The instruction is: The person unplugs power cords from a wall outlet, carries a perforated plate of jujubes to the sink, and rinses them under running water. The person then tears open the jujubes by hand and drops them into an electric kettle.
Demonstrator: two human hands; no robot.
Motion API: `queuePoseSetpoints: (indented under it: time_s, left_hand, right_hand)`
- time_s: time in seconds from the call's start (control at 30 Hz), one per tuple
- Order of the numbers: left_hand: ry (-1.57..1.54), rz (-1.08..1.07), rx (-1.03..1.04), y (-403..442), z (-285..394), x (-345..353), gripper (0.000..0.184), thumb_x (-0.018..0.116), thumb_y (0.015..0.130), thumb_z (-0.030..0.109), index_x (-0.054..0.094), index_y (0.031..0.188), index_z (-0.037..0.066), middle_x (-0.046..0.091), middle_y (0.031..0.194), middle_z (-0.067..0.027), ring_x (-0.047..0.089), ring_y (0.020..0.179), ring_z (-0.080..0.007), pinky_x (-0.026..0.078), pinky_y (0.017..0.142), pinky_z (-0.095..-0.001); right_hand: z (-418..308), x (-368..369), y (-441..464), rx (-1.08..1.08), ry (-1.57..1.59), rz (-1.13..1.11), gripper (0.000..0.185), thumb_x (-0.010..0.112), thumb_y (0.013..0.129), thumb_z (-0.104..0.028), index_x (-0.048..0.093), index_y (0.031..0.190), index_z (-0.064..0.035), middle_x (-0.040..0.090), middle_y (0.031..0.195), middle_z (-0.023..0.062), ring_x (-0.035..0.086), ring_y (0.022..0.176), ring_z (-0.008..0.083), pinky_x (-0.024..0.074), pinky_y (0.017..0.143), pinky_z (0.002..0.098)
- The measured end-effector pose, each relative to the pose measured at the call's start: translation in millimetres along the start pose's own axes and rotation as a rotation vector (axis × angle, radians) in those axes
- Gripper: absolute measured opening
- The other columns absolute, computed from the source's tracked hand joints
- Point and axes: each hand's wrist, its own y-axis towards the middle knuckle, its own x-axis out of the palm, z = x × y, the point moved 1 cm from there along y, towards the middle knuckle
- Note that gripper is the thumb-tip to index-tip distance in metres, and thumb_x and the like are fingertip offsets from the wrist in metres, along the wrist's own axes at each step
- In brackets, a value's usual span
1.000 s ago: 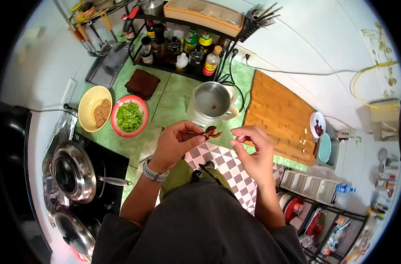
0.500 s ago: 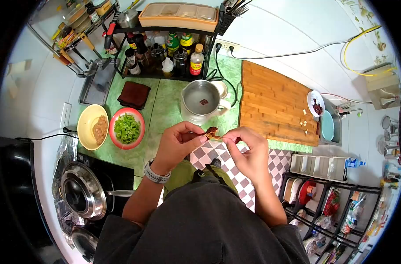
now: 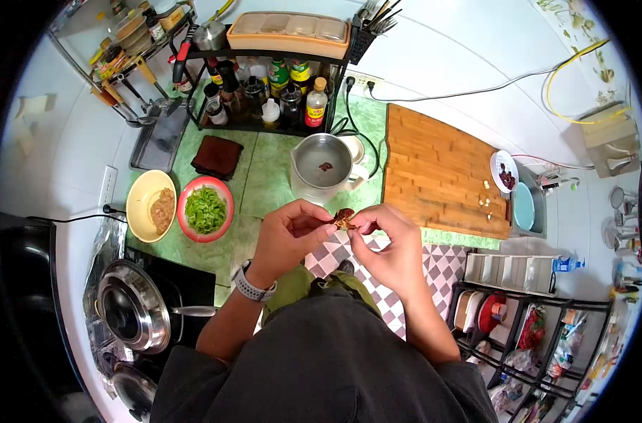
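Note:
Between the fingertips of both hands is a torn-open dried red date [image 3: 344, 217], dark red outside and yellowish-brown inside. My left hand [image 3: 293, 229] pinches its left side, and a pale watch strap circles that wrist. On the other side, my right hand [image 3: 388, 243] has thumb and fingers closed at the date's right edge. Just beyond my hands stands a pale jug [image 3: 314, 185] with an open top and a handle at the right. Dark red date pieces [image 3: 325, 167] lie inside it.
A wooden cutting board [image 3: 441, 166] holds small pale pieces; a white bowl [image 3: 503, 169] of dark red dates sits at its right edge. To the left are a red-rimmed plate of chopped greens [image 3: 207, 210], a yellow bowl of minced meat [image 3: 162, 211] and a lidded pan [image 3: 134, 307].
My right hand has moved left, closer to my left hand, and its fingers now meet the date directly. The stretched strand between the hands no longer shows. The view has shifted slightly.

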Motion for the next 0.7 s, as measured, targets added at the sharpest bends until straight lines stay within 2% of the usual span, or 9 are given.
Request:
queuePoseSetpoints:
  time_s: [0.13,0.23,0.33,0.4,0.47,0.5,0.53,0.6,0.7]
  left_hand:
    - [0.013,0.024,-0.016,-2.0,-1.9,1.2,0.018,0.074,0.086,-0.002,0.063,0.101,-0.001,0.071,0.101,-0.0070,0.068,0.093,-0.0110,0.056,0.085,-0.0256]
    - [0.030,0.067,-0.028,-2.0,-0.2,0.0,0.019,0.074,0.086,-0.002,0.063,0.102,-0.001,0.071,0.100,-0.0063,0.068,0.092,-0.0107,0.056,0.085,-0.0259]
    - [0.075,0.102,0.009,5.7,-6.4,-8.8,0.018,0.073,0.087,-0.001,0.064,0.102,-0.001,0.070,0.099,-0.0059,0.068,0.090,-0.0108,0.056,0.081,-0.0265]
    - [0.109,0.108,0.065,16.8,-3.7,-13.7,0.017,0.073,0.087,0.000,0.065,0.101,-0.001,0.070,0.098,-0.0060,0.068,0.089,-0.0112,0.057,0.079,-0.0269]
    - [0.644,0.138,0.323,35.1,12.8,-14.8,0.014,0.073,0.086,-0.001,0.068,0.099,-0.001,0.071,0.098,-0.0078,0.069,0.088,-0.0136,0.057,0.077,-0.0271]
    - [0.766,0.152,0.345,44.1,19.1,-14.6,0.014,0.073,0.084,0.001,0.070,0.097,0.001,0.071,0.098,-0.0100,0.071,0.089,-0.0185,0.057,0.078,-0.0288]
    - [0.763,0.118,0.352,51.2,16.7,-18.3,0.014,0.073,0.084,0.001,0.070,0.097,0.001,0.071,0.098,-0.0100,0.071,0.089,-0.0185,0.057,0.078,-0.0288]
    - [1.097,0.120,0.528,78.2,7.0,-28.0,0.015,0.072,0.084,0.004,0.070,0.098,0.003,0.070,0.098,-0.0105,0.071,0.090,-0.0234,0.056,0.079,-0.0309]
    - [1.225,0.030,0.546,108.5,-1.8,-28.4,0.015,0.072,0.084,0.005,0.070,0.099,0.004,0.070,0.099,-0.0108,0.069,0.088,-0.0279,0.056,0.078,-0.0342]
  right_hand:
    - [2.5,6.0,-2.8,0.019,-0.022,0.021,0.015,0.073,0.074,0.003,0.066,0.086,-0.0014,0.066,0.079,0.0073,0.062,0.070,0.0155,0.0513,0.066,0.0274]
    - [3.0,4.4,-1.6,0.014,-0.073,0.048,0.018,0.072,0.072,0.003,0.065,0.088,-0.0011,0.064,0.080,0.0101,0.064,0.069,0.0204,0.0525,0.064,0.0289]
    - [13.3,-5.4,-1.0,0.012,-0.106,0.117,0.017,0.070,0.073,0.004,0.065,0.088,-0.0009,0.064,0.080,0.0090,0.063,0.070,0.0180,0.0521,0.066,0.0273]
    - [26.7,-13.9,-3.5,0.110,0.084,0.124,0.017,0.069,0.073,0.006,0.064,0.088,-0.0007,0.065,0.082,0.0062,0.062,0.073,0.0134,0.0517,0.069,0.0258]
    - [37.8,-26.7,-10.5,0.190,0.237,0.110,0.017,0.070,0.078,0.008,0.065,0.092,-0.0013,0.066,0.085,0.0023,0.062,0.078,0.0089,0.0514,0.072,0.0238]
    - [41.1,-33.8,-14.3,0.285,0.428,0.094,0.018,0.071,0.081,0.008,0.065,0.095,-0.0016,0.067,0.088,0.0019,0.063,0.081,0.0083,0.0518,0.074,0.0235]
    - [43.5,-40.5,-19.2,0.375,0.619,0.089,0.019,0.071,0.083,0.008,0.066,0.098,-0.0018,0.068,0.090,0.0016,0.064,0.084,0.0077,0.0523,0.077,0.0231]
    - [50.1,-53.9,-32.1,0.416,0.775,0.100,0.021,0.074,0.085,0.006,0.067,0.103,-0.0016,0.071,0.098,0.0033,0.066,0.089,0.0080,0.0537,0.079,0.0237]
    - [51.7,-76.9,-54.7,0.456,0.916,0.146,0.022,0.073,0.087,0.003,0.067,0.107,-0.0011,0.071,0.097,0.0035,0.066,0.088,0.0089,0.0547,0.079,0.0248]
